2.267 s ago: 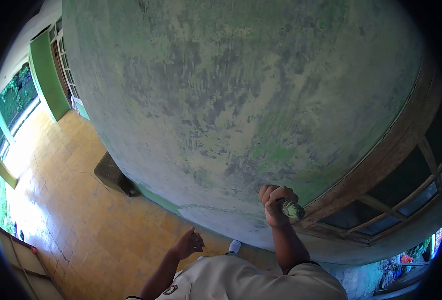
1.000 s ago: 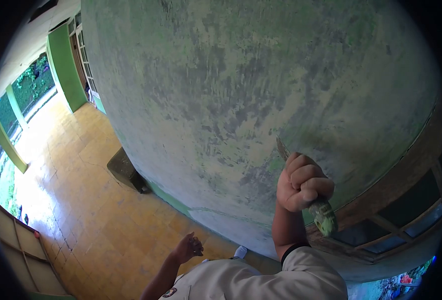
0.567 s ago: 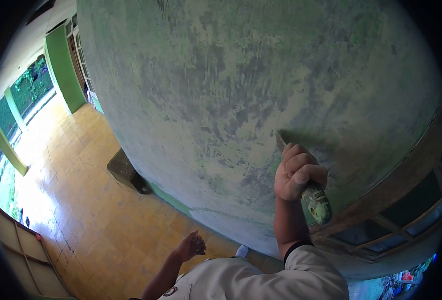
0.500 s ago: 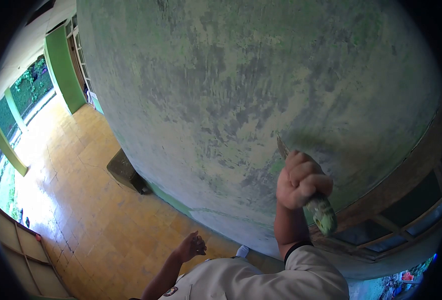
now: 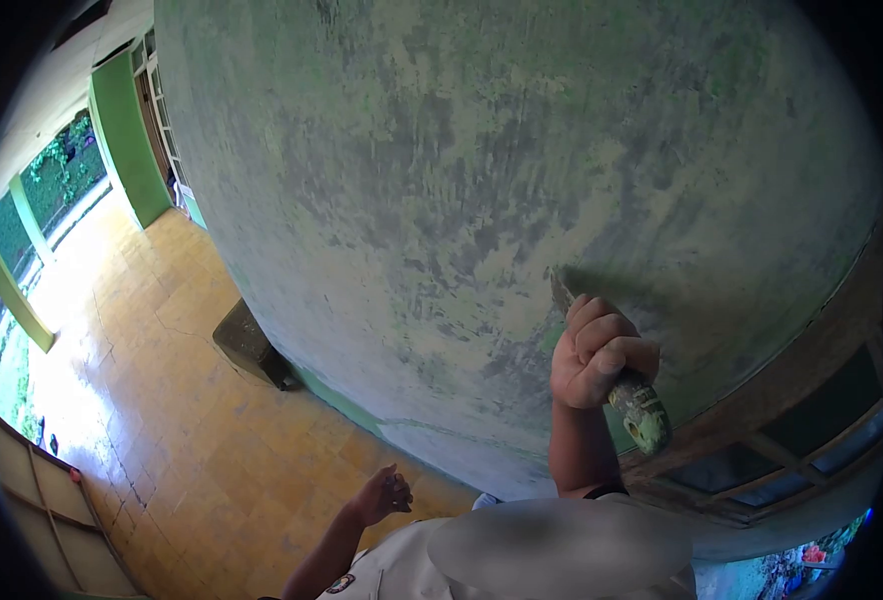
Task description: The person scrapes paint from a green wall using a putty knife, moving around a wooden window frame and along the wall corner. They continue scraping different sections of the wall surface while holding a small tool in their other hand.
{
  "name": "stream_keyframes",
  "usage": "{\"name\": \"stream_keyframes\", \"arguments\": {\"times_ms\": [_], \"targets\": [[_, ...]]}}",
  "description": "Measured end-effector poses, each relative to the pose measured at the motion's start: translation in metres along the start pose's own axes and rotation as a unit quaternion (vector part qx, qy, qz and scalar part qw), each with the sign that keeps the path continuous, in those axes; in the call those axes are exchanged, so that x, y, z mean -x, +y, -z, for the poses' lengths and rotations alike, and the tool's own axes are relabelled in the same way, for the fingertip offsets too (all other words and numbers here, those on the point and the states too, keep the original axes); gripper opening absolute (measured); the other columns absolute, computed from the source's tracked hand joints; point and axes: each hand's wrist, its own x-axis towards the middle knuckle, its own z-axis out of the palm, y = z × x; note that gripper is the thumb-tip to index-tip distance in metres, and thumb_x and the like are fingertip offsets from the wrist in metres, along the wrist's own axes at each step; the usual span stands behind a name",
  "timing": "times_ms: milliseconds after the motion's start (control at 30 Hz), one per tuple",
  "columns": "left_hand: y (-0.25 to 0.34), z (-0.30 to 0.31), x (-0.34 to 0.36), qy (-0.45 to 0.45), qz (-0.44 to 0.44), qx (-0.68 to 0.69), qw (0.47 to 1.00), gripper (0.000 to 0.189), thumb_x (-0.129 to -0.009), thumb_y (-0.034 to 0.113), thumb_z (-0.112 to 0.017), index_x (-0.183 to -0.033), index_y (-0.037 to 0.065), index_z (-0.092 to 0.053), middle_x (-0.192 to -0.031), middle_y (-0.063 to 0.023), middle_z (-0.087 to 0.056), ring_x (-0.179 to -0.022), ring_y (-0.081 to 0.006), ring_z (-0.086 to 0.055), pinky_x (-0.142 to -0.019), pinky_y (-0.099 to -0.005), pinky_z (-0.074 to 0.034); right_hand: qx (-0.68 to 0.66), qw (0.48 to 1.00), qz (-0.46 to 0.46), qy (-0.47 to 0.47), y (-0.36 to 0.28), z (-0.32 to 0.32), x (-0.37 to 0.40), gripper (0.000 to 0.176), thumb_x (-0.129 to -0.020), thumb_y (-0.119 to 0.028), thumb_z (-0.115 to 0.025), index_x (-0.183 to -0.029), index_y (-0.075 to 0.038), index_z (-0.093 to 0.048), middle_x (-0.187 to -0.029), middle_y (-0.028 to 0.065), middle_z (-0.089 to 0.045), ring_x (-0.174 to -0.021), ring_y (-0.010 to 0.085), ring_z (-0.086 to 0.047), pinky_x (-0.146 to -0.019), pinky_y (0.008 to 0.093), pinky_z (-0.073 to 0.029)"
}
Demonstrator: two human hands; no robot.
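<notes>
My right hand [image 5: 602,352] is closed around a scraper [image 5: 645,420], its green, paint-stained handle end sticking out below my fist. The short blade [image 5: 561,288] points up and to the left, right at the surface of the patchy green and grey wall [image 5: 462,220]. Lower down, my left hand [image 5: 384,495] hangs in the air over the floor, with its fingers loosely curled and apart and nothing in them.
A dark block-shaped object [image 5: 252,343] stands on the yellow tiled floor [image 5: 182,400] against the wall base. A wooden window frame [image 5: 762,455] borders the wall at lower right. Green pillars [image 5: 130,140] line the left side, and a framed panel [image 5: 42,485] stands at lower left.
My right hand and the scraper have shifted slightly upward, with the blade close along the wall. The left hand stays in place. A blurred grey oval now covers part of the shirt.
</notes>
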Motion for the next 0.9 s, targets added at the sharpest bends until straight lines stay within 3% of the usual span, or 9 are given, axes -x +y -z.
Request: {"name": "stream_keyframes", "arguments": {"times_ms": [133,233,400,467,533,667,800,867,900], "targets": [[0.0,-0.001,0.002,0.01,0.007,0.01,1.0,0.04,-0.091,0.044,-0.045,-0.069,0.011,-0.047,-0.071,-0.0065,-0.052,-0.076,-0.0244,-0.058,-0.069,-0.0396,-0.05,-0.073,0.996,0.036,-0.019,-0.019,0.006,-0.006,0.021,-0.093,-0.016,-0.046,-0.077,-0.013,-0.034,-0.054,-0.0025,-0.03,-0.049,0.0096,-0.025,-0.046,0.0277,-0.021],[-0.003,0.003,0.0,0.004,0.007,0.005,1.0,0.04,-0.091,0.044,-0.045,-0.069,0.011,-0.047,-0.071,-0.0067,-0.052,-0.076,-0.0249,-0.058,-0.069,-0.0399,-0.05,-0.034,0.997,-0.037,0.054,0.008,-0.001,-0.001,0.022,-0.092,-0.012,-0.046,-0.074,-0.013,-0.033,-0.053,-0.0024,-0.029,-0.048,0.0102,-0.025,-0.046,0.0275,-0.021],[-0.002,0.002,0.001,-0.002,0.001,0.012,1.0,0.039,-0.09,0.044,-0.046,-0.069,0.011,-0.047,-0.071,-0.007,-0.052,-0.076,-0.025,-0.058,-0.069,-0.0403,-0.051,-0.085,0.996,0.019,0.012,-0.01,0.004,-0.005,0.023,-0.093,-0.014,-0.045,-0.073,-0.013,-0.033,-0.052,-0.0019,-0.029,-0.048,0.0094,-0.025,-0.045,0.0271,-0.021],[-0.004,0.002,0.003,0.008,0.003,0.021,1.0,0.039,-0.09,0.044,-0.046,-0.069,0.011,-0.047,-0.071,-0.0069,-0.052,-0.076,-0.025,-0.058,-0.069,-0.0403,-0.051,-0.036,0.999,0.03,-0.011,-0.012,0.006,-0.007,0.023,-0.095,-0.019,-0.045,-0.076,-0.013,-0.033,-0.052,-0.0022,-0.028,-0.048,0.009,-0.024,-0.045,0.0268,-0.021],[-0.004,0.002,0.005,0.007,0.004,0.009,1.0,0.039,-0.09,0.044,-0.046,-0.069,0.011,-0.047,-0.071,-0.0069,-0.052,-0.076,-0.025,-0.058,-0.069,-0.0409,-0.05,0.016,0.999,0.003,0.032,-0.001,-0.002,-0.004,0.026,-0.095,-0.022,-0.047,-0.075,-0.013,-0.032,-0.052,-0.0027,-0.028,-0.048,0.0091,-0.024,-0.045,0.0265,-0.021],[-0.005,0.012,-0.001,-0.024,0.002,0.019,1.0,0.042,-0.091,0.045,-0.043,-0.071,0.009,-0.052,-0.073,-0.0083,-0.053,-0.08,-0.0287,-0.057,-0.074,-0.0449,-0.05,-0.089,0.996,0.013,-0.006,-0.015,0.004,-0.004,0.026,-0.094,-0.018,-0.046,-0.074,-0.012,-0.031,-0.052,-0.002,-0.027,-0.049,0.0093,-0.024,-0.046,0.0274,-0.022],[-0.008,0.006,0.004,0.008,0.011,0.012,1.0,0.041,-0.091,0.044,-0.044,-0.07,0.01,-0.05,-0.071,-0.0078,-0.052,-0.078,-0.0272,-0.058,-0.072,-0.0428,-0.05,0.027,0.999,-0.019,-0.003,-0.003,0.001,-0.002,0.026,-0.093,-0.015,-0.045,-0.072,-0.012,-0.03,-0.052,-0.0026,-0.028,-0.049,0.0092,-0.024,-0.046,0.0278,-0.022],[-0.006,0.005,0.001,0.001,0.003,0.003,1.0,0.039,-0.09,0.044,-0.047,-0.069,0.01,-0.048,-0.071,-0.0077,-0.053,-0.077,-0.0257,-0.058,-0.069,-0.041,-0.05,-0.045,0.997,-0.041,0.037,0.0,-0.003,-0.001,0.026,-0.092,-0.014,-0.046,-0.072,-0.012,-0.031,-0.053,-0.0028,-0.028,-0.049,0.0092,-0.024,-0.046,0.028,-0.022],[-0.008,0.008,0.001,-0.008,0.004,0.012,1.0,0.039,-0.09,0.044,-0.047,-0.069,0.01,-0.048,-0.071,-0.0077,-0.053,-0.077,-0.0257,-0.058,-0.07,-0.041,-0.05,-0.055,0.998,-0.021,-0.002,-0.009,0.0,-0.003,0.025,-0.093,-0.016,-0.046,-0.073,-0.012,-0.032,-0.054,-0.0027,-0.03,-0.049,0.0093,-0.025,-0.046,0.0278,-0.023]]}}
